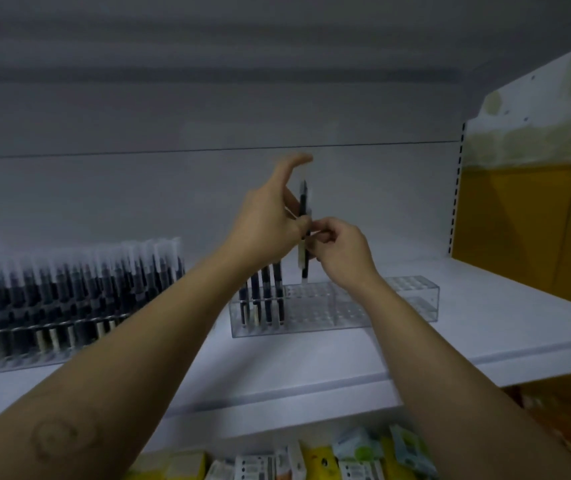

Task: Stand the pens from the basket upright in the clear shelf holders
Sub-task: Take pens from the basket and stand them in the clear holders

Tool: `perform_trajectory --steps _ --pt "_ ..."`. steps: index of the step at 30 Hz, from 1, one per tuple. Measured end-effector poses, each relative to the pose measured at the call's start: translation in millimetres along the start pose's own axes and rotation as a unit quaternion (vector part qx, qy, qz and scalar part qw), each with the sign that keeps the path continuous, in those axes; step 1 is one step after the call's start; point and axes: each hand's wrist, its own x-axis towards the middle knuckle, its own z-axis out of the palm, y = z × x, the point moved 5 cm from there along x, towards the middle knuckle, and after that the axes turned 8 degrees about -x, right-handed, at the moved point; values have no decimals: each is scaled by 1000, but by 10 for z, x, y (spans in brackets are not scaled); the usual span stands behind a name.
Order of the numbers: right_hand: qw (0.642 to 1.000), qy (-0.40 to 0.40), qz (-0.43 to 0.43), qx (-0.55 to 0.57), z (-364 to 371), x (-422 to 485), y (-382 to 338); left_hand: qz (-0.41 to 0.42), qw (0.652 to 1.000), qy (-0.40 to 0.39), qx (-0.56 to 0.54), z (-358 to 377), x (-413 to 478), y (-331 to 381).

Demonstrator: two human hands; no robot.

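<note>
White shelf [450,341], clear holder [398,299] on it; fingers of my left hand [270,223] and right hand [343,251] both pinching a dark pen [304,216] upright just above it.

You have a holder [412,296] of clear, glossy plastic, smooth-walled. The shelf [485,327] beneath it looks smooth and matt white, like painted metal. The pen [304,209] above it has a dark plastic-looking barrel; blur hides its sheen. The side wall [526,133] looks rough, stained.
</note>
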Motion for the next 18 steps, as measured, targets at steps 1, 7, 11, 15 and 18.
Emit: perform_trajectory --steps 1,7,11,15,18 --pt "1000 3 -1 -2 6 3 27 16 1000 -2 18 17 19 20" --pt "1000 18 -3 23 41 3 152 -31 996 5 79 56 150 -233" --pt "999 23 2 37 60 -4 196 -58 993 -29 95 147 144 -379" --pt "1000 -3 2 27 84 -17 213 -75 987 -40 135 196 184 -440" --pt "1000 -18 -5 4 95 -41 199 -77 986 -49 143 207 204 -426"
